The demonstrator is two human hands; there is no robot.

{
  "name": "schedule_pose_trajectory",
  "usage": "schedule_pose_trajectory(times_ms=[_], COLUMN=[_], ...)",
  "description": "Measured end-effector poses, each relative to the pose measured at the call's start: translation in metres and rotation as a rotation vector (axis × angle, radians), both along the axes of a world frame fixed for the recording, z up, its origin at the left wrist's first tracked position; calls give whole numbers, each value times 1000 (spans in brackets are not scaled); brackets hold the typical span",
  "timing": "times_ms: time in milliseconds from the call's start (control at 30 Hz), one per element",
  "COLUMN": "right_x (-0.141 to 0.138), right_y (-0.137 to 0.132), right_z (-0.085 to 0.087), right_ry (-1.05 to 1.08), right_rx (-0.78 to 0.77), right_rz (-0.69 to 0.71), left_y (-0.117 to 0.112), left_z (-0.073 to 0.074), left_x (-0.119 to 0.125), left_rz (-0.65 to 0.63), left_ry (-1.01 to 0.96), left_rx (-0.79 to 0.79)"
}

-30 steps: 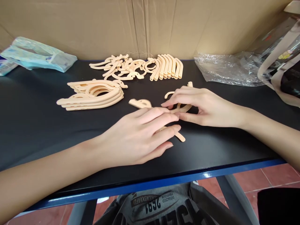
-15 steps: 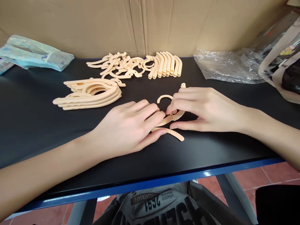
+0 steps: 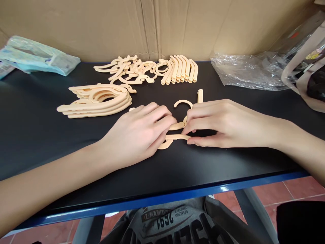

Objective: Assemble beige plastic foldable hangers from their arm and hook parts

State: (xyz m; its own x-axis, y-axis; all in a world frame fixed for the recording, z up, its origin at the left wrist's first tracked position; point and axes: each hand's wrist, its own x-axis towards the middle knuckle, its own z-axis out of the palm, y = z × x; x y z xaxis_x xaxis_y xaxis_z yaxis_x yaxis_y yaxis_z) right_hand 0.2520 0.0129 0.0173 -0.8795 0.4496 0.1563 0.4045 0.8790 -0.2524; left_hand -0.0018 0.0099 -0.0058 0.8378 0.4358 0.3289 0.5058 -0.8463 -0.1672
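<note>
Fingers point(image 3: 199, 140) on bent strip point(image 3: 177, 137); axis left-right

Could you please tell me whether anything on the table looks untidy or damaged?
No damage shows, but the loose cream pieces at the back lie jumbled, unlike the tidy row of curved pieces beside them.

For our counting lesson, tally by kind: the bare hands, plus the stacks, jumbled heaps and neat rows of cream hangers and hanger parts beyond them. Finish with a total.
Bare hands: 2, left hand and right hand
Stack of folded hangers: 1
Jumbled heap of hanger parts: 1
Neat row of curved hanger arms: 1
Total: 5
</note>
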Motion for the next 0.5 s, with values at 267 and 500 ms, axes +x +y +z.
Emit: schedule_pose_trajectory(times_ms=[267, 500], right_x=[6, 8], right_y=[4, 5], right_z=[7, 10], right_ry=[-137, -230], right_rx=[136, 317], right_rz=[-102, -174], left_y=[-1, -6], left_z=[0, 4], left_x=[-1, -1], left_rz=[61, 150], left_ry=[-24, -7], left_rx=[43, 202])
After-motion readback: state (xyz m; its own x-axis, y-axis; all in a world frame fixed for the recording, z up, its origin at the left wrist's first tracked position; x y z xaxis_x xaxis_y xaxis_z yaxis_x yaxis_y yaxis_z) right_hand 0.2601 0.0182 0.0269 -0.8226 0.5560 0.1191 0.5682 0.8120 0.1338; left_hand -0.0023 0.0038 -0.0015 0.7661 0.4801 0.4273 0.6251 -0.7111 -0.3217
